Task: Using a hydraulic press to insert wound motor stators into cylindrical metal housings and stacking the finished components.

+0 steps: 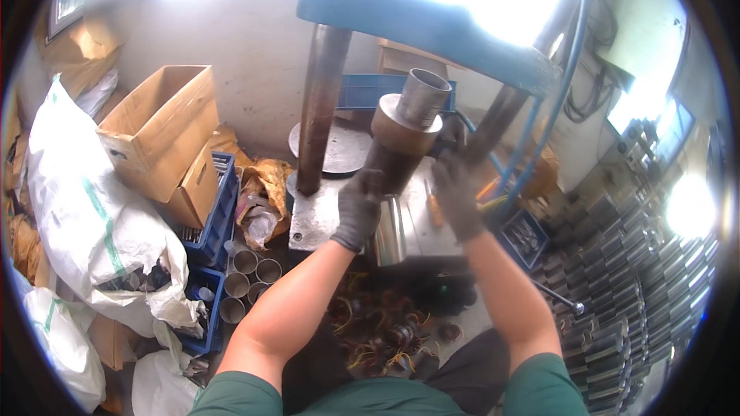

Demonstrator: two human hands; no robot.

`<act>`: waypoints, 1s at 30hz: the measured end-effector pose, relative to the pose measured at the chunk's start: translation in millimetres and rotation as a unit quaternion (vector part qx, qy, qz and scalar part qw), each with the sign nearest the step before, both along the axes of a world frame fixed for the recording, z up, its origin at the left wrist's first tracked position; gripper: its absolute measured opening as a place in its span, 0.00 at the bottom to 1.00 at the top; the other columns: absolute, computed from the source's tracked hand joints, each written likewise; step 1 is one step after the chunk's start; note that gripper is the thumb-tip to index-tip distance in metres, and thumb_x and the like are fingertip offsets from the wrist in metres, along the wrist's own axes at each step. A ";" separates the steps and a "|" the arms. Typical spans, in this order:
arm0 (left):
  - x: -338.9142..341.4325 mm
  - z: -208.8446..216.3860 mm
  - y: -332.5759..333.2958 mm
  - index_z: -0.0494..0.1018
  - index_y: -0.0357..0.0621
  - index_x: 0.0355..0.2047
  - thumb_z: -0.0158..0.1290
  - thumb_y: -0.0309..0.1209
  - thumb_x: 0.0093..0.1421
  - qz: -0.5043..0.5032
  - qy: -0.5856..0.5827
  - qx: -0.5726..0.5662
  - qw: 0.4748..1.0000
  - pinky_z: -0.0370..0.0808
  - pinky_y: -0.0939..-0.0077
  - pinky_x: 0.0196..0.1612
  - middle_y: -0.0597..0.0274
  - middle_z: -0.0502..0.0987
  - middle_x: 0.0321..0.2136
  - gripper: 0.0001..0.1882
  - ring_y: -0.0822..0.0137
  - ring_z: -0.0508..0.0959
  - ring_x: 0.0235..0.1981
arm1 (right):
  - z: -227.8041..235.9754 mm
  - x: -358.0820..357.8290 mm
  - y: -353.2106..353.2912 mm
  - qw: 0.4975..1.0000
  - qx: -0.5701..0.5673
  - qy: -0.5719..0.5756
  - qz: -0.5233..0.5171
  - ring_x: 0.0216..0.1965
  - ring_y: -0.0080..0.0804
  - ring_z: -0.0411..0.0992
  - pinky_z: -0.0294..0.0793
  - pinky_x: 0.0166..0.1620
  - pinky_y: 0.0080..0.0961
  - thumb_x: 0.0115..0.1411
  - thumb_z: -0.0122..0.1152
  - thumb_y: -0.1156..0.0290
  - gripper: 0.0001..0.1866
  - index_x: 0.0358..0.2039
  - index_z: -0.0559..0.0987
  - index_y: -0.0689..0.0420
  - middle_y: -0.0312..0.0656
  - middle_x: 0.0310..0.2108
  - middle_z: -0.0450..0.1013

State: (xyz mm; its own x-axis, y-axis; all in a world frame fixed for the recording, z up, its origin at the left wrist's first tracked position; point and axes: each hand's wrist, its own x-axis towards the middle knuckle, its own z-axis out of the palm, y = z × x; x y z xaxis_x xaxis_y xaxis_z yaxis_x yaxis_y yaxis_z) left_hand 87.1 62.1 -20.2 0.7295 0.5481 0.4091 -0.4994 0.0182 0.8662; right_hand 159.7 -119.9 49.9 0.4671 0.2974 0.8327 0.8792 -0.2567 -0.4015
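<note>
A dark metal cylinder (395,166) with a wide steel collar (402,127) rises from the press table (312,219). Out of the collar's top sticks a grey metal tube (424,96). In a dark glove, my left hand (360,206) has its fingers curled against the cylinder's lower left side. My right hand (456,192), also gloved, is right of the cylinder and smeared by motion, its fingers unclear. A shiny metal sleeve (390,235) is at the table's front edge, beside my left hand. Wound motor parts with yellow wires (397,335) lie below.
A blue press crossbeam (424,19) spans overhead between steel columns (324,108). Open cardboard boxes (162,135), white sacks (100,223), blue crates (212,243) and upright tubes (245,262) crowd the left. Stacked shiny metal tubes (609,277) fill the right. A thin rod (555,293) sticks out there.
</note>
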 end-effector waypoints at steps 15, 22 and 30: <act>-151.0 47.2 -125.8 0.78 0.43 0.46 0.63 0.38 0.58 -0.309 -0.279 0.445 0.793 0.78 0.60 0.38 0.55 0.80 0.35 0.19 0.54 0.80 0.33 | -61.6 -274.5 -171.9 0.666 0.192 0.697 0.183 0.48 0.20 0.76 0.79 0.50 0.23 0.66 0.60 0.75 0.24 0.64 0.75 0.56 0.32 0.51 0.79; -130.6 25.7 -127.2 0.76 0.41 0.46 0.60 0.33 0.65 -0.285 -0.185 0.438 0.832 0.76 0.68 0.40 0.57 0.78 0.36 0.13 0.61 0.79 0.36 | 19.4 -386.2 -310.3 0.776 0.256 0.555 -0.156 0.28 0.11 0.70 0.68 0.27 0.11 0.62 0.61 0.56 0.37 0.70 0.68 0.55 0.30 0.41 0.79; -120.2 -36.9 -123.8 0.79 0.41 0.42 0.56 0.31 0.70 -0.365 0.100 0.421 0.824 0.76 0.72 0.35 0.65 0.79 0.28 0.07 0.71 0.78 0.28 | -169.1 -519.3 -484.9 0.518 0.423 0.567 -0.481 0.14 0.24 0.67 0.63 0.15 0.25 0.59 0.63 0.65 0.18 0.49 0.78 0.58 0.38 0.20 0.72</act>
State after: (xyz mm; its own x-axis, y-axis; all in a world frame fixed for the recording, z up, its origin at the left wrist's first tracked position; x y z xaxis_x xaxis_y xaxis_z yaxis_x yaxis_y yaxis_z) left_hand -33.1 -61.7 -57.1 0.8385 -0.4835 0.2513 -0.4666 -0.3989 0.7894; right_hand -359.6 -604.8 -119.2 0.3919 -0.7742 -0.4971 -0.4162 0.3327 -0.8462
